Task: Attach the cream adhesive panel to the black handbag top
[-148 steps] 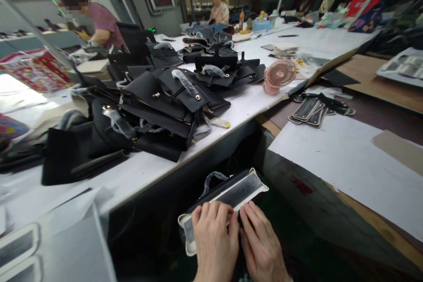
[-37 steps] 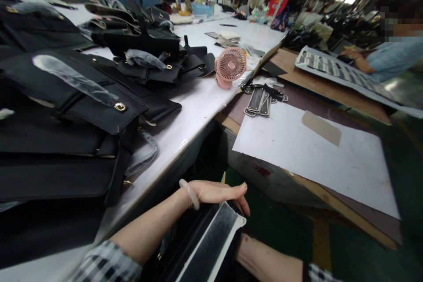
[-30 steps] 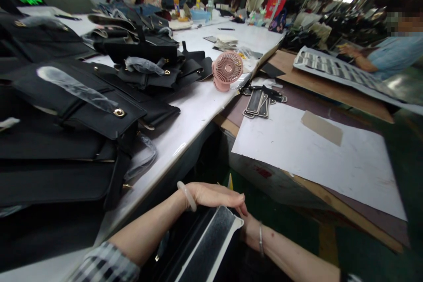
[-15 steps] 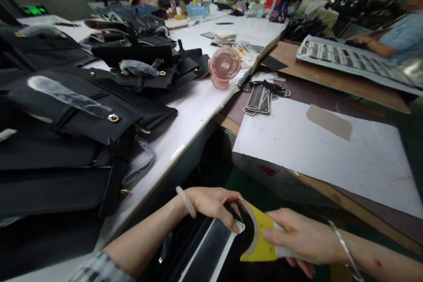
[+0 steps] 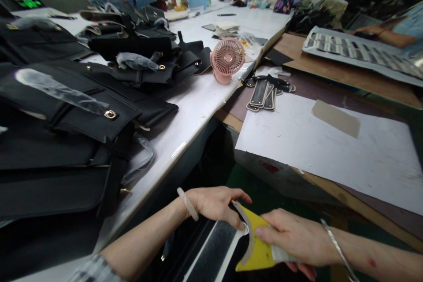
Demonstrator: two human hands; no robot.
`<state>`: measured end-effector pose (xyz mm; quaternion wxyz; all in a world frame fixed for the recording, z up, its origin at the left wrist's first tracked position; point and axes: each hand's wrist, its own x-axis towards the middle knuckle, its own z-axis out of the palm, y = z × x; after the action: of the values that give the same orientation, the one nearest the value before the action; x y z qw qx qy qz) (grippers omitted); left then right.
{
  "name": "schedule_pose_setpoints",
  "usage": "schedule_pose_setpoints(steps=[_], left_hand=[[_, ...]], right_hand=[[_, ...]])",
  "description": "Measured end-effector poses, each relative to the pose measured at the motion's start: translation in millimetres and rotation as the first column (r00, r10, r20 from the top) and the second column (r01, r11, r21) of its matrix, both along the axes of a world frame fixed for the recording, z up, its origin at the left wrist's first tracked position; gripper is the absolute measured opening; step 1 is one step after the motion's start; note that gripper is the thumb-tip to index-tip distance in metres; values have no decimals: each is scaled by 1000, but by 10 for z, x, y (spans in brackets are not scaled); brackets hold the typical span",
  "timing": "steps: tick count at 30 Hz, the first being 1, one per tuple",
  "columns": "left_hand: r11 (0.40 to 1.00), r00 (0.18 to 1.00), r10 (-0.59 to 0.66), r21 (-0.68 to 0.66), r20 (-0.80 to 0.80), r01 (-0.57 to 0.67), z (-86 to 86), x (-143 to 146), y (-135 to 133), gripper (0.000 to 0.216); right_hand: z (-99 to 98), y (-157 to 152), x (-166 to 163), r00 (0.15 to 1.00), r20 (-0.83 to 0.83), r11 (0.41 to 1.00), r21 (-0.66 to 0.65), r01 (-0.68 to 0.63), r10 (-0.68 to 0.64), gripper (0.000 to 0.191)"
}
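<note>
My right hand [image 5: 287, 235] is closed round the pale handle of a yellow scraper [image 5: 259, 242] with a curved grey edge. The scraper's edge faces left, close to my left hand [image 5: 218, 207]. My left thumb presses on the white end of a black strip with white edges [image 5: 213, 246]. The left index finger stretches out above the scraper's upper corner; the other left fingers are mostly hidden. Beneath the strip is dark material, too dim to make out well.
Black handbags [image 5: 76, 101] with plastic-wrapped handles cover the left of the white table [image 5: 198, 101]. A pink fan [image 5: 228, 57] stands at its edge. On the right are black tabs [image 5: 262, 92], a white sheet [image 5: 297, 136] and a grey-brown piece [image 5: 335, 119]. A co-worker's arm [image 5: 396, 35] is at far right.
The scraper has moved left and slightly down, nearer the strip's end. My left index finger has straightened out to the right. The view has tilted down slightly.
</note>
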<state>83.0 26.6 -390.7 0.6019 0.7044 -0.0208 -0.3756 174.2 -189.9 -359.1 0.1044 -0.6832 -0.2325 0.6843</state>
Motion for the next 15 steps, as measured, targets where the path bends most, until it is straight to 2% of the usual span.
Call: schedule_pose_setpoints(steps=[4,15], left_hand=[[1000,1000,15,-21,8,-15,-23,-8,4,82],[994,996,88,-62,14,-87,-1,-41,6,89]], right_hand=[[-4,-3,-33,1000,-19,1000,-6,-2,2,35],[-50,11,-260,981,-63,975,-137,172,-182,32]])
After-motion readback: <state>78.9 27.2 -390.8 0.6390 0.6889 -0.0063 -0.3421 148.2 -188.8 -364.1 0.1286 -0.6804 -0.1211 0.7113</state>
